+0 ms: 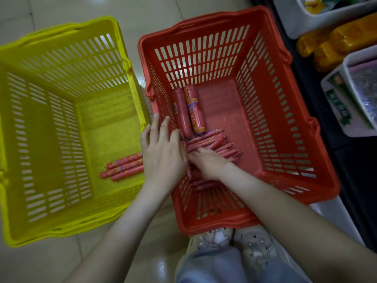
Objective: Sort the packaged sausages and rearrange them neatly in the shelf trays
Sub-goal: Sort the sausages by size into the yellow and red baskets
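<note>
Inside the red basket (224, 103), the left hand (163, 154) rests straight-fingered at its left wall. The right hand (207, 163) covers the thin sausages (216, 141); its grip cannot be told. A careless scoop could drag the thick sausages (183, 111) along, mixing sizes.

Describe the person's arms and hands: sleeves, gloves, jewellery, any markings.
Left forearm and right forearm are bare to the frame edge; no sleeves show. The left hand and right hand wear no gloves; no rings, watch or bracelet show. No markings are visible.
</note>
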`<move>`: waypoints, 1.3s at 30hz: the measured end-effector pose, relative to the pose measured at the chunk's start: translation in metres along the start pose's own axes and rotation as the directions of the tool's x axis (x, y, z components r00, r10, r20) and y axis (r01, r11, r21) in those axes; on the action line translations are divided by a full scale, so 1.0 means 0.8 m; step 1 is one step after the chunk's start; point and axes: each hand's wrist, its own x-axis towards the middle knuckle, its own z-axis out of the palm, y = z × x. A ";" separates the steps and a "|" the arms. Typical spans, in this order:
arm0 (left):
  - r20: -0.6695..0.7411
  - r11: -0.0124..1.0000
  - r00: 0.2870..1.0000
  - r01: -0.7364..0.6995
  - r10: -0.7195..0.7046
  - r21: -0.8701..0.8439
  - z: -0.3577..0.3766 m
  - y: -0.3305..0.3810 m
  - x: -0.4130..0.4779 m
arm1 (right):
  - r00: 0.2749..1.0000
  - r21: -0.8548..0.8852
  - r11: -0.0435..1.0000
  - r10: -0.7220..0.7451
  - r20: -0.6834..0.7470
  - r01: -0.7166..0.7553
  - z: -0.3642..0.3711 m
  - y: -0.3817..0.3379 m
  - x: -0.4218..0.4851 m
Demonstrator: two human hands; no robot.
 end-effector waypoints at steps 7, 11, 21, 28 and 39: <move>-0.020 1.000 1.000 0.006 -0.006 0.000 -0.001 0.003 0.000 | 0.944 0.289 0.909 0.241 0.226 -0.301 -0.013 -0.005 0.027; -0.024 1.000 0.999 0.026 -0.027 -0.010 -0.003 0.004 0.000 | 0.897 0.251 0.868 0.375 0.233 -0.428 0.001 -0.022 0.036; -0.044 0.999 0.999 0.026 -0.027 -0.025 -0.002 0.004 -0.001 | 0.911 0.191 0.902 0.341 0.233 -0.387 0.008 -0.022 0.038; -0.044 0.999 0.999 0.025 -0.027 -0.025 -0.001 0.005 -0.001 | 0.960 0.278 0.919 0.265 0.088 -0.279 0.012 -0.011 0.020; -0.063 0.999 0.998 0.020 -0.023 -0.046 0.001 0.003 -0.001 | 0.982 -0.205 0.975 0.116 0.150 -0.084 -0.005 0.047 0.012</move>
